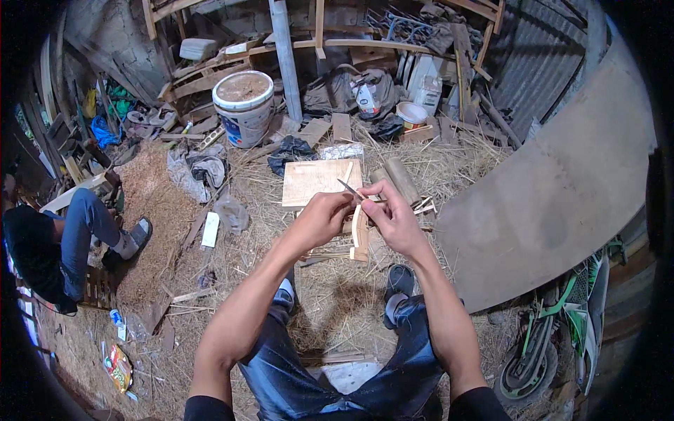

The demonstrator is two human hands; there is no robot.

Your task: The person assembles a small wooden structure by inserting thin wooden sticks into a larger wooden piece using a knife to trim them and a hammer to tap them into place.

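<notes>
My right hand point(394, 219) has its fingers closed round the near end of a thin, dark, pointed blade point(347, 186), which looks like a knife and points up and left. Close beside it, my left hand point(327, 215) is also closed, its fingertips meeting the right hand's at the blade; what it pinches is hidden. Below the fingertips, between both hands, is a curved, pale carved wooden piece point(359, 235) with a stepped lower end. Whether a hand grips its upper end I cannot tell. A flat wooden board point(309, 184) lies just beyond my hands.
Wood offcuts and a short log point(401, 181) lie on the straw-covered ground. A lidded bucket point(243, 109) stands behind, near a post point(285, 59). A large sheet point(547, 189) leans at right above a green motorbike point(554, 326). Another person point(77, 238) sits at left beside sawdust point(158, 196).
</notes>
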